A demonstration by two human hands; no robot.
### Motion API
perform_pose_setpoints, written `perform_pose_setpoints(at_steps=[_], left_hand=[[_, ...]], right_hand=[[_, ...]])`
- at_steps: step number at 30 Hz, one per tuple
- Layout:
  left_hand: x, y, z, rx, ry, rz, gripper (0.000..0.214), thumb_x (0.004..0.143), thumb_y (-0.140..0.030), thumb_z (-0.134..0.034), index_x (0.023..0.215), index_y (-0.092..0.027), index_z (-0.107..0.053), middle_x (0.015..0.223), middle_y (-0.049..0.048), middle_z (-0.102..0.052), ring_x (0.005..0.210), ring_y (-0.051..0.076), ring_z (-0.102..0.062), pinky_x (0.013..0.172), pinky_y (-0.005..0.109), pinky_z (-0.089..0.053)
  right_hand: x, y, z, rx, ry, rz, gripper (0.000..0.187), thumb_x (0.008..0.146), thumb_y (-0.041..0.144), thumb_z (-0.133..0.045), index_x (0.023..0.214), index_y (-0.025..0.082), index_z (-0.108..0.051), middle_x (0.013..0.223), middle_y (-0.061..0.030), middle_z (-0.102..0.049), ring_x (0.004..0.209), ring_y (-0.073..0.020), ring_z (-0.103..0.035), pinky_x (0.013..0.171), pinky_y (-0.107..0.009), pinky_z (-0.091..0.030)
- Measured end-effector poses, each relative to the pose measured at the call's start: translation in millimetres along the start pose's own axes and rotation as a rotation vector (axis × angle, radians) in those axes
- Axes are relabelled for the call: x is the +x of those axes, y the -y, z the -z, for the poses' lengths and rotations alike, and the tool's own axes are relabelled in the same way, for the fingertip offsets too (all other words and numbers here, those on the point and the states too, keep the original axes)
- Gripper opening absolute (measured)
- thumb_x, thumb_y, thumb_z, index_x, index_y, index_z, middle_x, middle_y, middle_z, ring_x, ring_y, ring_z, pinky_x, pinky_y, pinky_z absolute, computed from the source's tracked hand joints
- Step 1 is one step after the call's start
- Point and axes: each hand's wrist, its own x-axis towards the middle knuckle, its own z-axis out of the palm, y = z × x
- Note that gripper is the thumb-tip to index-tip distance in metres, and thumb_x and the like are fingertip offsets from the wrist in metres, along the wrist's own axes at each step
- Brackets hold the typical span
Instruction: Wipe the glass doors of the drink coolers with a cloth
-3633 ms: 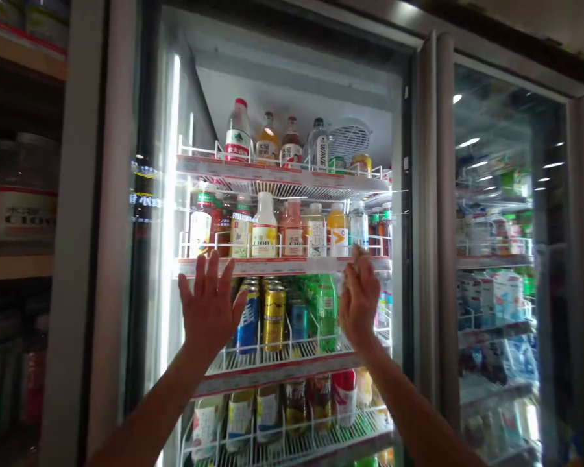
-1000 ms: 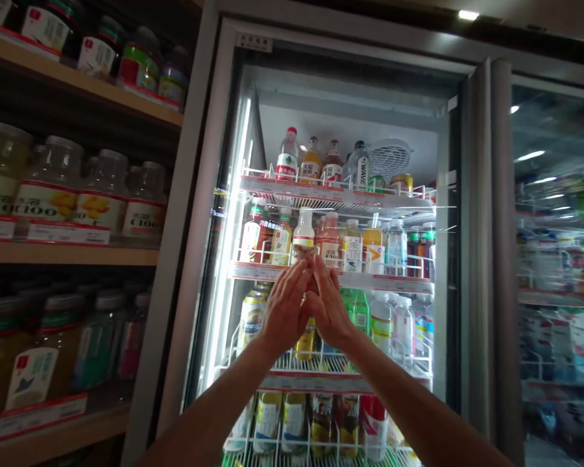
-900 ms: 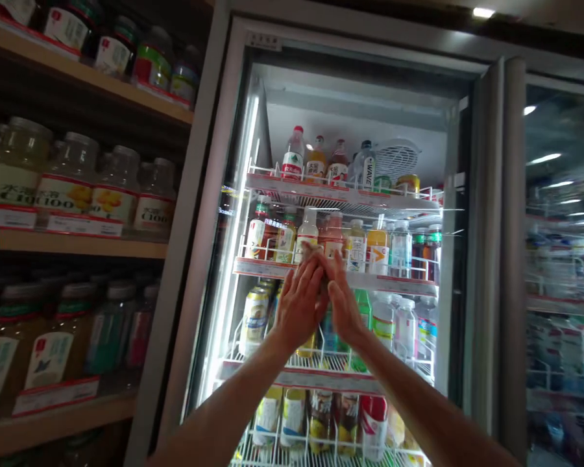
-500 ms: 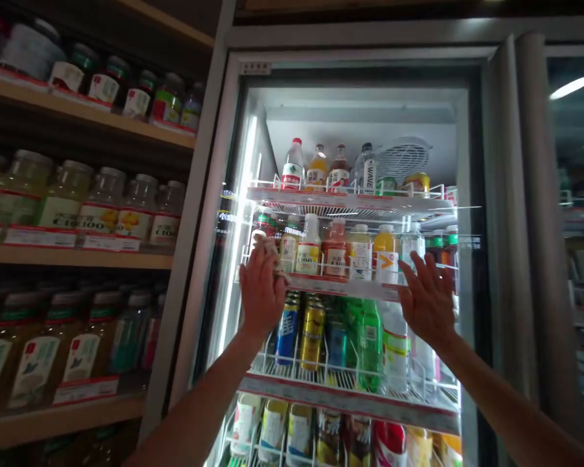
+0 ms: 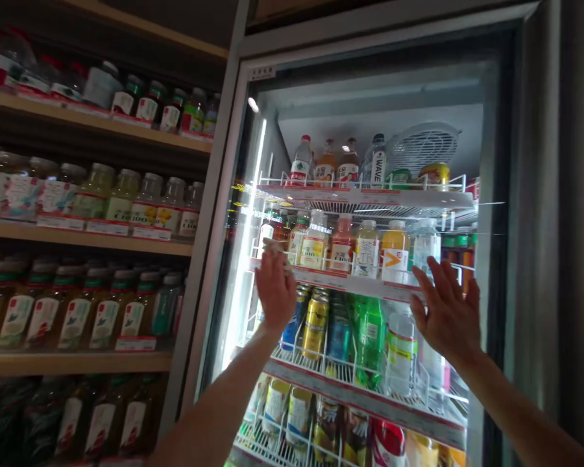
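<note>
A crumpled pale cloth (image 5: pixel 275 249) shows above the fingers of my left hand (image 5: pixel 275 292), which presses it against the glass door (image 5: pixel 370 87) of a drinks fridge. My right hand (image 5: pixel 450 314) has its fingers spread and nothing in it. It is at the glass on the right side; whether the palm touches cannot be told. Behind the glass, bottles stand on wire-fronted shelves, with an orange bottle (image 5: pixel 394 250) just left of my right fingertips. A gold can (image 5: pixel 316 324) and a green bottle (image 5: pixel 370 337) stand one shelf lower.
To the left, wooden shelves (image 5: pixel 78 241) hold rows of bottled drinks. The fridge's metal frame (image 5: pixel 214 214) runs between them and the glass. A grey upright post (image 5: pixel 535 227) borders the door on the right. Lights reflect in the glass.
The view has swung left, showing more of the wooden shelves. Both hands stay at the glass, the left on the cloth; the left hand and cloth now sit slightly lower against the bottles.
</note>
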Motion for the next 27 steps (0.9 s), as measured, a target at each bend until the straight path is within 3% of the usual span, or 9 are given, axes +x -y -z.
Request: perform_pose_setpoints(at_steps=[3,5,7,10,12,17,23,25,27], left_hand=[[-10,-62,-11.1,-0.071,0.130,-0.267,0.044,0.087,-0.030,-0.037,0.130,-0.024,-0.042,0.141,0.0006,-0.041,0.136,0.015,-0.025,0.111,0.035,-0.024],[-10,-74,-12.5,-0.102,0.193,-0.404,0.040,0.086,-0.033,-0.039,0.124,-0.027,-0.047,0.139,-0.0014,-0.044,0.135,0.014,-0.028,0.112,0.036,-0.021],[-3,-55,-8.8,-0.077,0.174,-0.360,0.038,0.087,-0.029,-0.039,0.123,-0.027,-0.047,0.137,0.0009,-0.046,0.134,0.015,-0.030,0.112,0.039,-0.019],[4,-21,-4.7,0.011,0.025,-0.074,0.044,0.089,-0.022,-0.033,0.132,-0.012,-0.036,0.140,0.0177,-0.038,0.137,0.023,-0.024,0.109,0.052,-0.018],[0,-24,-7.2,0.039,-0.006,0.011,0.044,0.089,-0.023,-0.034,0.132,-0.009,-0.035,0.141,0.0205,-0.035,0.137,0.025,-0.022,0.107,0.051,-0.021],[-14,-64,-12.3,-0.037,0.180,-0.365,0.038,0.088,-0.032,-0.038,0.124,-0.024,-0.047,0.139,0.0024,-0.043,0.135,0.018,-0.027,0.111,0.040,-0.022],[-6,-10,1.0,0.067,0.008,-0.037,0.043,0.090,-0.023,-0.034,0.130,-0.009,-0.038,0.140,0.0197,-0.038,0.138,0.023,-0.021,0.110,0.051,-0.016],[-14,-18,-0.5,0.028,0.039,-0.099,0.041,0.090,-0.026,-0.034,0.129,-0.014,-0.042,0.140,0.0135,-0.040,0.137,0.019,-0.023,0.112,0.045,-0.018],[-24,-32,-2.0,-0.047,0.112,-0.313,0.037,0.089,-0.032,-0.037,0.124,-0.026,-0.048,0.137,0.0000,-0.047,0.135,0.013,-0.027,0.113,0.036,-0.020]], right_hand=[[0,3,3,0.048,0.030,-0.013,0.044,0.090,0.031,-0.040,0.132,0.020,-0.044,0.144,-0.0109,-0.036,0.135,-0.0262,-0.028,0.111,-0.051,-0.015],[0,3,5,0.073,0.031,0.002,0.043,0.090,0.032,-0.039,0.131,0.019,-0.045,0.143,-0.0112,-0.038,0.136,-0.0258,-0.028,0.111,-0.051,-0.015],[0,3,5,0.086,0.041,-0.008,0.044,0.090,0.033,-0.039,0.131,0.020,-0.045,0.143,-0.0110,-0.038,0.136,-0.0254,-0.027,0.111,-0.051,-0.014],[0,5,4,0.083,0.047,-0.035,0.045,0.090,0.035,-0.038,0.132,0.020,-0.043,0.143,-0.0111,-0.038,0.136,-0.0254,-0.027,0.110,-0.052,-0.013],[0,6,4,0.084,0.051,-0.038,0.046,0.090,0.036,-0.038,0.133,0.020,-0.042,0.143,-0.0112,-0.038,0.136,-0.0255,-0.026,0.110,-0.053,-0.012],[-1,3,6,0.095,0.049,-0.029,0.044,0.090,0.034,-0.037,0.131,0.020,-0.045,0.142,-0.0113,-0.040,0.136,-0.0252,-0.027,0.110,-0.051,-0.013],[-4,9,7,0.053,0.069,-0.068,0.044,0.090,0.033,-0.038,0.132,0.021,-0.044,0.142,-0.0104,-0.040,0.136,-0.0251,-0.027,0.111,-0.050,-0.013],[-8,13,4,0.020,0.059,-0.103,0.046,0.090,0.032,-0.036,0.134,0.021,-0.041,0.143,-0.0107,-0.038,0.136,-0.0255,-0.027,0.110,-0.051,-0.013],[-14,14,2,-0.025,0.021,-0.112,0.048,0.090,0.032,-0.035,0.137,0.020,-0.037,0.143,-0.0116,-0.037,0.136,-0.0265,-0.028,0.109,-0.051,-0.015]])
